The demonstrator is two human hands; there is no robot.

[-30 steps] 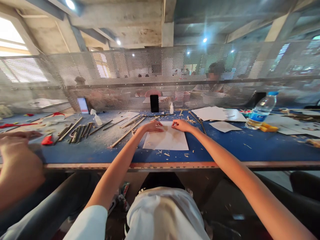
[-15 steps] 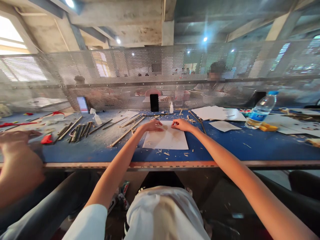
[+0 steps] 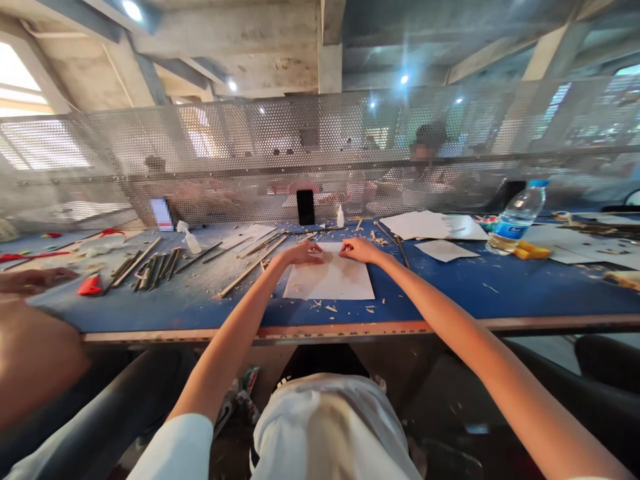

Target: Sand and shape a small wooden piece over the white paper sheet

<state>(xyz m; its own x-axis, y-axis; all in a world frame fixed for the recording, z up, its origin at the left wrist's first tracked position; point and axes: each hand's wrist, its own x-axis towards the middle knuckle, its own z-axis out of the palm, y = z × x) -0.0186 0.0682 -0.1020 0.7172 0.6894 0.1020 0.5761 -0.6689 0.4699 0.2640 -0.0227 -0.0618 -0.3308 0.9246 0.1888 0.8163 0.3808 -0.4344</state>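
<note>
A white sheet of paper (image 3: 333, 285) lies on the blue table in front of me. My left hand (image 3: 304, 253) rests at its upper left, fingers stretched to the right and thumb apart, with nothing visible in it. Over the upper right of the sheet, my right hand (image 3: 360, 250) has its fingertips drawn together in a pinch; whatever is between them is too small to make out. Wood shavings (image 3: 331, 308) are scattered near the sheet's front edge. A long thin wooden stick (image 3: 253, 268) lies left of my left hand.
Behind the sheet stand a black phone (image 3: 305, 207) and a small white bottle (image 3: 340, 217). To the right are more papers (image 3: 417, 225) and a water bottle (image 3: 517, 220). Short sticks (image 3: 157, 268) and a red-handled tool (image 3: 90, 285) lie left, near another person's hand (image 3: 37, 280). A perforated screen (image 3: 240, 153) spans the back.
My view has shifted slightly, so the scene sits a little further left. Both my hands stay over the sheet almost unmoved. The other person's arm at the left has shifted a little.
</note>
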